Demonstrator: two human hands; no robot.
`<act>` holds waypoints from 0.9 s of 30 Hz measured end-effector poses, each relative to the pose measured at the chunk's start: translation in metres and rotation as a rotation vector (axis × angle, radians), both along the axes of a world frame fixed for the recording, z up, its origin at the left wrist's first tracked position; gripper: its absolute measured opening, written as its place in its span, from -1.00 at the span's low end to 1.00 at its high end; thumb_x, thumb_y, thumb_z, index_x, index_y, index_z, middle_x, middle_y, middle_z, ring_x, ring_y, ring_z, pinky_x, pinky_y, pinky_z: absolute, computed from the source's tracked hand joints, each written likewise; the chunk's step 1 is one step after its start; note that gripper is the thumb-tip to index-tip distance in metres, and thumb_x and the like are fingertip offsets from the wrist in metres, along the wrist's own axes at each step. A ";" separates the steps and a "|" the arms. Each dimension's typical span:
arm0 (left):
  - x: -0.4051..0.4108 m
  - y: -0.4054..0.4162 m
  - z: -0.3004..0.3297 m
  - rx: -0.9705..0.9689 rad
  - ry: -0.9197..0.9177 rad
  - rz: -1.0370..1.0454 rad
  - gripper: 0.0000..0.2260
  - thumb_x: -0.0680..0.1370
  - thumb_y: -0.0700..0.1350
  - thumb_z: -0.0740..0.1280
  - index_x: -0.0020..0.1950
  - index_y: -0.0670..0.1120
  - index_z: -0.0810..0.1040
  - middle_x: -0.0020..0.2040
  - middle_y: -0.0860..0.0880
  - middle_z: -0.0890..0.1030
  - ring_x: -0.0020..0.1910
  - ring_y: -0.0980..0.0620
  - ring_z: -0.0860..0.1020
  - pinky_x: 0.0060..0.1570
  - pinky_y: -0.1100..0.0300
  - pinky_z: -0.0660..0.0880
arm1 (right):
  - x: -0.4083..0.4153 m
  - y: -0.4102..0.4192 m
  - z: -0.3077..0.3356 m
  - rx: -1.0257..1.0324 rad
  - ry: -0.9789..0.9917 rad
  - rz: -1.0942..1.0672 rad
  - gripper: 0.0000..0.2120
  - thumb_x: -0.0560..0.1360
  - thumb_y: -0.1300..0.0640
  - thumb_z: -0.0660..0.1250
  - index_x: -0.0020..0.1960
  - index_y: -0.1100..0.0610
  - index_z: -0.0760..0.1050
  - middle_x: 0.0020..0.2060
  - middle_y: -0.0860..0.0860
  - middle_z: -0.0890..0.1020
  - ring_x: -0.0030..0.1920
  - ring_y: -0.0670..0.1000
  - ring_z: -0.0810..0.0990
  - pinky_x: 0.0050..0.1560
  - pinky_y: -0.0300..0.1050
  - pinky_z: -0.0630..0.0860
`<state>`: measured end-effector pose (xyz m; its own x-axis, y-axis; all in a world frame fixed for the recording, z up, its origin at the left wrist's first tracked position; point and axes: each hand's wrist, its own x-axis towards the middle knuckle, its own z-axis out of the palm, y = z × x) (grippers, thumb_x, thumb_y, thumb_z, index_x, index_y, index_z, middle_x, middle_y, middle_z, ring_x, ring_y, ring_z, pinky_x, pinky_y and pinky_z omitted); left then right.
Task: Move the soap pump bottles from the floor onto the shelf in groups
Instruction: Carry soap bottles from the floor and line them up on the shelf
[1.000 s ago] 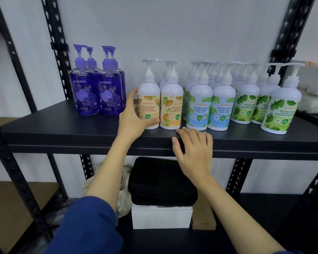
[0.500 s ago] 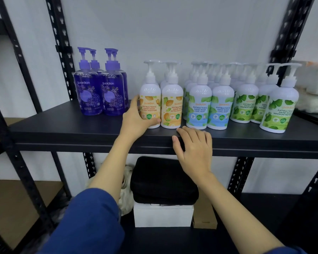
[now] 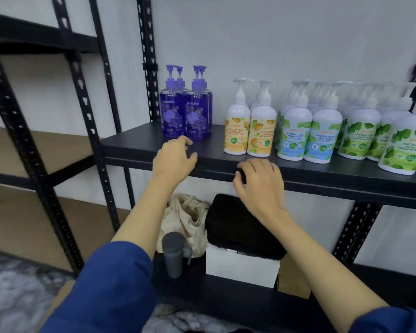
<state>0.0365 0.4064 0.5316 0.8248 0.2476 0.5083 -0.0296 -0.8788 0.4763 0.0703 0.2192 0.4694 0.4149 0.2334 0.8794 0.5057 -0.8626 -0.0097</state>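
Both hands held nothing: the left hand (image 3: 174,157) hovered with loosely curled fingers before the purple bottles (image 3: 185,111); the right hand (image 3: 259,182) rested, fingers bent, on the shelf (image 3: 135,143) edge.

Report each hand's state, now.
Left hand: open, fingers loosely curled, holding nothing, in front of the purple pump bottles.
Right hand: open, resting on the black metal shelf edge.

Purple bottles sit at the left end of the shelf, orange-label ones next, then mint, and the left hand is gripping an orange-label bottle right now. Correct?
Not quite. In the head view the left hand holds nothing: it hovers with loosely curled fingers at the shelf front, just before the purple bottles, apart from the orange-label bottles. The left-to-right order, ending with the mint bottles, is as you said.
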 end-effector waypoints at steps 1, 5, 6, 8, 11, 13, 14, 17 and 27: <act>-0.011 0.007 -0.003 0.037 0.006 0.034 -0.68 0.54 -0.05 0.31 0.27 -0.09 0.47 0.15 -0.08 0.57 0.14 -0.08 0.52 0.07 0.04 0.45 | -0.007 0.012 -0.003 -0.006 0.007 0.054 -0.73 0.43 0.10 0.17 -0.18 0.19 0.61 -0.26 0.06 0.63 -0.22 0.11 0.59 -0.15 -0.04 0.49; -0.058 0.041 -0.022 0.121 0.074 0.169 -0.69 0.57 -0.09 0.25 0.29 -0.13 0.46 0.21 -0.12 0.53 0.18 -0.12 0.49 0.05 0.06 0.42 | -0.036 0.062 -0.025 -0.046 0.067 0.216 -0.72 0.42 0.10 0.15 -0.23 0.17 0.60 -0.30 0.04 0.62 -0.26 0.10 0.58 -0.21 -0.07 0.49; -0.070 0.050 -0.029 0.137 0.099 0.212 -0.69 0.58 -0.08 0.23 0.30 -0.13 0.45 0.23 -0.12 0.52 0.19 -0.13 0.48 0.03 0.05 0.41 | -0.044 0.075 -0.031 -0.061 0.083 0.259 -0.72 0.42 0.09 0.14 -0.23 0.17 0.60 -0.31 0.03 0.62 -0.27 0.09 0.58 -0.22 -0.08 0.48; -0.097 0.068 -0.046 0.152 0.150 0.303 -0.69 0.59 -0.08 0.21 0.31 -0.13 0.43 0.24 -0.13 0.51 0.17 -0.15 0.49 0.00 0.05 0.42 | -0.059 0.102 -0.045 -0.100 0.121 0.352 -0.71 0.41 0.08 0.13 -0.25 0.16 0.60 -0.32 0.03 0.62 -0.28 0.09 0.58 -0.25 -0.10 0.48; -0.140 0.095 -0.077 0.162 0.237 0.436 -0.73 0.58 -0.11 0.20 0.24 -0.16 0.45 0.17 -0.15 0.51 0.11 -0.19 0.50 -0.10 0.04 0.42 | -0.084 0.143 -0.067 -0.163 0.196 0.497 -0.68 0.40 0.08 0.11 -0.24 0.17 0.61 -0.31 0.05 0.64 -0.28 0.10 0.60 -0.25 -0.09 0.51; -0.169 0.112 -0.103 0.169 0.294 0.509 -0.75 0.57 -0.12 0.20 0.19 -0.18 0.46 0.13 -0.16 0.51 0.09 -0.20 0.50 -0.13 0.04 0.42 | -0.101 0.170 -0.083 -0.214 0.255 0.595 -0.68 0.42 0.08 0.12 -0.21 0.18 0.62 -0.28 0.06 0.65 -0.25 0.12 0.61 -0.22 -0.07 0.52; -0.184 0.121 -0.117 0.145 0.317 0.547 -0.76 0.56 -0.13 0.20 0.18 -0.19 0.46 0.12 -0.16 0.52 0.08 -0.20 0.50 -0.13 0.03 0.42 | -0.110 0.183 -0.092 -0.239 0.285 0.642 -0.70 0.43 0.09 0.15 -0.19 0.19 0.62 -0.27 0.07 0.65 -0.23 0.13 0.61 -0.21 -0.05 0.53; -0.228 0.145 -0.159 0.041 0.382 0.661 -0.75 0.56 -0.14 0.19 0.20 -0.18 0.47 0.14 -0.17 0.51 0.10 -0.20 0.50 -0.10 0.02 0.43 | -0.138 0.221 -0.119 -0.296 0.345 0.759 -0.79 0.40 0.13 0.25 -0.18 0.20 0.62 -0.26 0.08 0.65 -0.22 0.14 0.61 -0.18 -0.03 0.53; -0.362 0.187 -0.294 -0.391 0.534 1.078 -0.69 0.56 -0.11 0.21 0.28 -0.15 0.44 0.25 -0.17 0.47 0.18 -0.21 0.47 0.03 0.03 0.41 | -0.216 0.321 -0.225 -0.579 0.395 1.049 -0.84 0.31 0.16 0.28 -0.29 0.21 0.60 -0.33 0.11 0.62 -0.29 0.14 0.60 -0.27 -0.10 0.50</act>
<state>-0.3256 0.5929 0.2380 0.1908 0.9781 -0.0836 0.8875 -0.1355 0.4404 -0.1457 0.5405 0.2444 0.0076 0.9177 0.3971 0.9972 0.0228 -0.0719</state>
